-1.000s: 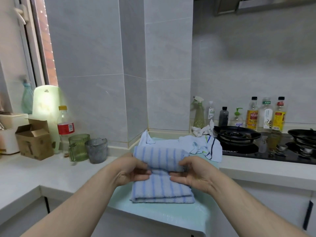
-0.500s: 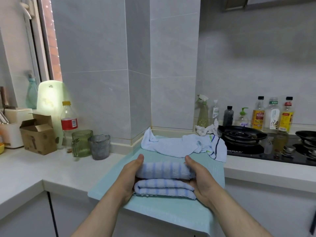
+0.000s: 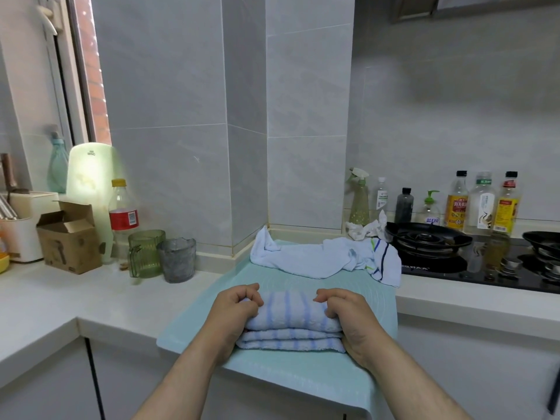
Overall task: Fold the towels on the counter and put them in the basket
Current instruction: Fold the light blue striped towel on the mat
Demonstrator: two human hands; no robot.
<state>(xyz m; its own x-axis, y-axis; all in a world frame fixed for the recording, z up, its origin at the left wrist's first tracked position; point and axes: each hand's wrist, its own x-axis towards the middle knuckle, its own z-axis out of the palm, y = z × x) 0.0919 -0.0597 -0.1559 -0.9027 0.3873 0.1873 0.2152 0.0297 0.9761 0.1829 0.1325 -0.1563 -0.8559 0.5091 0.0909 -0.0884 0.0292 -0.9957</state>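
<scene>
Gripping: both hands clasp the folded white terry towel with pale blue stripes (image 3: 291,313), one at each end.
Left hand (image 3: 235,310): closed on the towel's left end, fingers curled down over the top layer, palm against the side of the stack.
Right hand (image 3: 348,313): closed on the right end the same way, knuckles up, fingertips dug into the top fold.
Striped towel: folded into a thick stack of several layers, lying flat near the front edge of the pale green rectangular mat (image 3: 303,380).
Mat: spread on the white stone desk (image 3: 60,298), its near edge hanging over the front.
Unfolded towels: a crumpled pale blue cloth towel (image 3: 303,256) lies across the back of the mat, apart from the folded stack. A white towel with dark blue and green stripes (image 3: 385,265) touches its right end.
Small rag: a bunched white cloth (image 3: 363,228) sits behind those towels, at the foot of a green spray bottle (image 3: 359,198).
Right of mat: a black glass gas hob (image 3: 454,262), with a row of sauce and oil bottles (image 3: 481,204) along the wall behind it.
Left of mat: a ribbed green glass jug (image 3: 145,253) and a grey tumbler (image 3: 177,259) side by side. Further left are a red-labelled plastic bottle (image 3: 122,213) and an open brown cardboard box (image 3: 71,237).
</scene>
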